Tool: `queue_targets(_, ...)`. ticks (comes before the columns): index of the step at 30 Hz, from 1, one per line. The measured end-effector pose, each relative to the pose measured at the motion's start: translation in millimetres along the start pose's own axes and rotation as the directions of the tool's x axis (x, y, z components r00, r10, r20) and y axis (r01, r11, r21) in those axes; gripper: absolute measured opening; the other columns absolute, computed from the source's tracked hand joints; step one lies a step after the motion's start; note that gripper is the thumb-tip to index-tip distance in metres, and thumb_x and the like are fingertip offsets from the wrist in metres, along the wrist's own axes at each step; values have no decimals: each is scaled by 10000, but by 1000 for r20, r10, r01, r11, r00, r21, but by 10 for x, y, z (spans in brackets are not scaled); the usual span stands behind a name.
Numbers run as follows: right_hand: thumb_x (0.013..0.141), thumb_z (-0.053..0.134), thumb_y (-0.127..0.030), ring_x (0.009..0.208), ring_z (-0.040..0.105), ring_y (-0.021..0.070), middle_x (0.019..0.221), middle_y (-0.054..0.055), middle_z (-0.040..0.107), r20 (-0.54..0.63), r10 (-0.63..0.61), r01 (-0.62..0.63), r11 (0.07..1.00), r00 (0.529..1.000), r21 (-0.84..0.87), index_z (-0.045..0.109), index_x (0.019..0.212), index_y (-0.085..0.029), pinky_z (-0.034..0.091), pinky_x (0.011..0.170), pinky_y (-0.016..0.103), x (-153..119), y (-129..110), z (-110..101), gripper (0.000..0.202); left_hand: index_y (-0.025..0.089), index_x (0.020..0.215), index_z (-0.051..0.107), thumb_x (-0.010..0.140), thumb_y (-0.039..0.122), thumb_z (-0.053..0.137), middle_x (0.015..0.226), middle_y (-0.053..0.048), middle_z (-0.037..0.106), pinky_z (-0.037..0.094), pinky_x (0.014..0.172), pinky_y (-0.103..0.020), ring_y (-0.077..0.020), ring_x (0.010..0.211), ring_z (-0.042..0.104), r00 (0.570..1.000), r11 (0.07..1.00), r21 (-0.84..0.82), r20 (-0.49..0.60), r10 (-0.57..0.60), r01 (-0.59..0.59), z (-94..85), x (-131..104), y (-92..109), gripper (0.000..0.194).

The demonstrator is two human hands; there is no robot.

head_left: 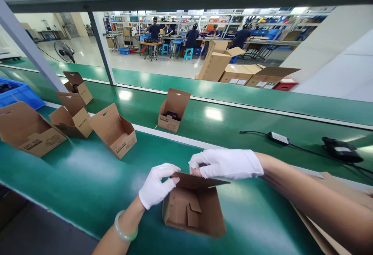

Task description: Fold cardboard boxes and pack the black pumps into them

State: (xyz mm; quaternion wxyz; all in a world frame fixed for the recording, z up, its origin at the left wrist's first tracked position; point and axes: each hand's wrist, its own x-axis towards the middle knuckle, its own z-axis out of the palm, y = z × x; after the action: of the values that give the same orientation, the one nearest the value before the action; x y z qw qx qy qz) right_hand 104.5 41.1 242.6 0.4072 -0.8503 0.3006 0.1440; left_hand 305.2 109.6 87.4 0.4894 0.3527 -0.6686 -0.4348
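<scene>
Directly below me is an open brown cardboard box (pixel 208 218), its inside showing a folded inner flap. My left hand (pixel 157 185), in a white glove, pinches the left end of the box's raised lid between thumb and fingers. The white-gloved right hand (pixel 221 163) is at the far side of that lid, its fingers curled at the edge; whether they grip the cardboard is partly hidden. Left of my hands stands another open carton (pixel 116 132) printed "DC 56". Farther off, a similar carton (pixel 171 113) has a black item inside.
More open cartons (pixel 32 134) and a blue crate (pixel 19 94) stand at the left. On the green belt at right lie a corded power adapter (pixel 278 138) and a black device (pixel 342 150). Flat cardboard is under my right arm. A frame post (pixel 101 49) rises behind.
</scene>
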Motion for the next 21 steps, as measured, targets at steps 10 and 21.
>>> queue_targets(10,847,445,-345,730,500,177,829,46,600,-3,29,-29,999,1000,28,541,829,-175,409,666,303,-3,153,214,196,129,859,758,891,316,620,928,-126,738,506,870,-322,-246,974,675,996,999,-37,86,39,-36,-1,18,36,235)
queue_targets(21,945,380,-228,711,581,239,871,107,631,-807,-396,-523,617,439,-587,579,914,-160,360,605,332,-325,65,107,212,180,1005,722,925,411,590,1095,-100,714,491,961,-367,-251,1049,646,990,997,53,-131,-55,62,-168,76,-50,278)
